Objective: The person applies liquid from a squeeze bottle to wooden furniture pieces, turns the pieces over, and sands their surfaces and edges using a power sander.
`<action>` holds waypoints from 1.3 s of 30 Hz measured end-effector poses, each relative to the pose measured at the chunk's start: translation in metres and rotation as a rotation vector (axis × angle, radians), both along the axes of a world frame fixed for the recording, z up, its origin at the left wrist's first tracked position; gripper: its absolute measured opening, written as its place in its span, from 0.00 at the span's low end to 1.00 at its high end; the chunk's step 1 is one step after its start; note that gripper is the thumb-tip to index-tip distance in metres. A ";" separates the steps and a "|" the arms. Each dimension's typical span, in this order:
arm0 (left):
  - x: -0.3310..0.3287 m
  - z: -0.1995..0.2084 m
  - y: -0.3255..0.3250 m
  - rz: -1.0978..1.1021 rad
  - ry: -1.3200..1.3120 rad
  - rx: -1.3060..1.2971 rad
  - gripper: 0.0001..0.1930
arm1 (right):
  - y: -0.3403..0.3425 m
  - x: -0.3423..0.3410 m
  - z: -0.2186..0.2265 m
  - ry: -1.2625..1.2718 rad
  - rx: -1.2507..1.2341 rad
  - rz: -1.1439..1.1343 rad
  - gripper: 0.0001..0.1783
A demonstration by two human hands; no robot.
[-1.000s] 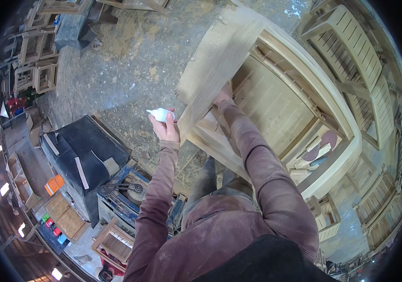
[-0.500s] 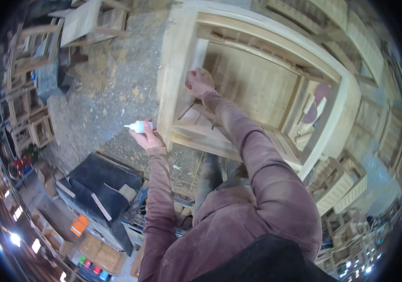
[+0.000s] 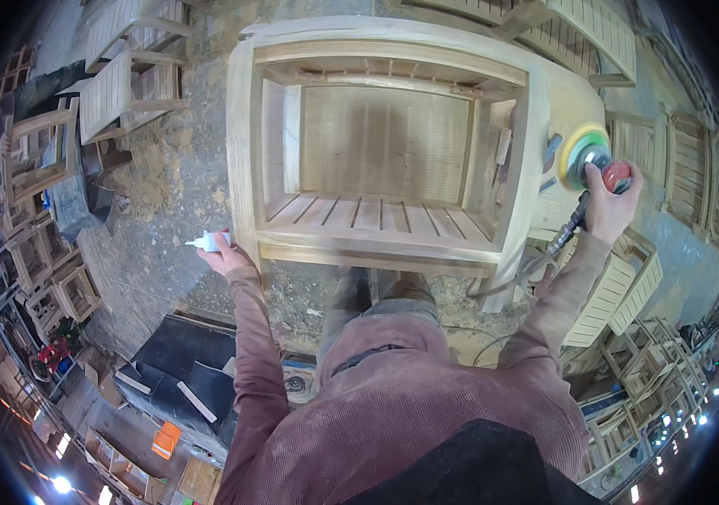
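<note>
My left hand (image 3: 227, 254) is closed around a small white squeeze bottle (image 3: 209, 241) with a pointed nozzle aimed left, just off the left edge of a wooden chair frame (image 3: 246, 160). Far to the right, my right hand (image 3: 613, 204) grips an air sander (image 3: 599, 162) by its red top. Its round pad, rimmed in yellow and green, is at the frame's right side panel. A dark hose runs down from the sander beside my right forearm. Slats (image 3: 359, 213) form the frame's near side, and a plain pale panel (image 3: 376, 147) lies at its bottom.
Unfinished slatted chairs stand at the far left (image 3: 111, 93), the far right (image 3: 578, 42) and beside my right arm (image 3: 607, 286). A dark-covered box (image 3: 178, 358) with pale wood strips is at the lower left. Loose hose (image 3: 502, 286) curls by the frame's near right leg.
My right hand has gone from inside the frame's left end to the far right and now holds the sander. The view has turned, so the frame appears straighter. My left hand keeps the bottle.
</note>
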State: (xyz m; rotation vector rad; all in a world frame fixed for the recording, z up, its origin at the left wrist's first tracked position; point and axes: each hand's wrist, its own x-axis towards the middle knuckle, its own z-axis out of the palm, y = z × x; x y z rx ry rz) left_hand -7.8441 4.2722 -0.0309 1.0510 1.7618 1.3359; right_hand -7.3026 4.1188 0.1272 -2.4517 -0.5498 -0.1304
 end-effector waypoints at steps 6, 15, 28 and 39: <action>0.001 0.001 -0.002 -0.007 0.011 -0.031 0.20 | -0.019 0.039 -0.161 0.444 -0.449 0.239 0.22; -0.006 -0.007 0.000 -0.020 0.098 -0.041 0.20 | 0.031 0.027 -0.339 0.201 -0.082 0.651 0.26; -0.002 -0.003 0.001 0.026 0.191 -0.089 0.19 | -0.011 -0.014 -0.309 -0.023 -0.179 0.688 0.19; -0.015 -0.016 0.007 -0.015 0.362 -0.077 0.20 | -0.067 -0.027 -0.325 -0.056 -0.123 0.795 0.22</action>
